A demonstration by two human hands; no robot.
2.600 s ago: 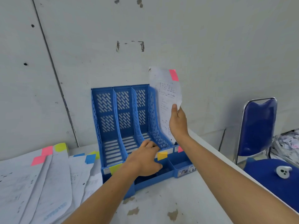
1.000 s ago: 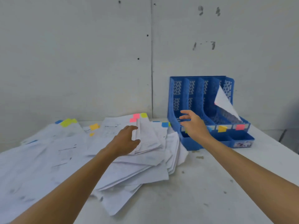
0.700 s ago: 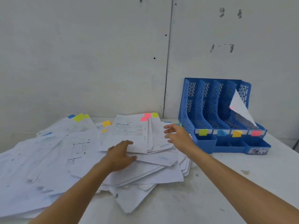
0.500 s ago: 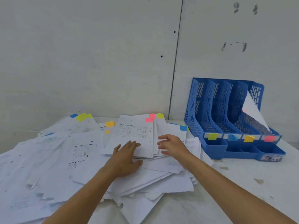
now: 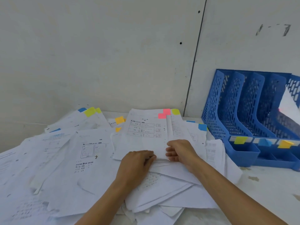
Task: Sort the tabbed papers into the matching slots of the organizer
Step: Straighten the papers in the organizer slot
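- The top sheet [image 5: 144, 137], printed with boxed text and carrying a pink tab [image 5: 164, 113] at its far corner, lies at the centre of the frame on a loose pile of papers [image 5: 84, 159].
- The right hand [image 5: 181, 151] is at the sheet's near right corner. Its thumb lies on top and its fingers curl in below the edge, pinching the paper.
- The left hand [image 5: 138, 166] sits just beside it at the same near edge, knuckles up and fingers bent. The fingertips are tucked out of sight against the paper, so I cannot tell whether they hold the sheet or only press on the pile.
- The pile spreads across the lower left and centre of the frame. Other tabs poke out along its far side: yellow-green [image 5: 89, 111], orange [image 5: 119, 119] and blue [image 5: 202, 127]. Most of the print is too blurred to read, and the lower sheets are buried under others.
- The blue organizer [image 5: 227, 111] stands at the right of the frame against the wall [image 5: 97, 54], just beside the pile. Its slots carry labels at the front: yellow-green [image 5: 240, 140], blue [image 5: 263, 142] and orange [image 5: 284, 143].
- The frame's right edge cuts the organizer off, so its last slot is only partly seen. A white sheet [image 5: 290, 106] leans in that slot, itself cut off.
- Bare white table [image 5: 267, 192] with chipped patches shows at the lower right.
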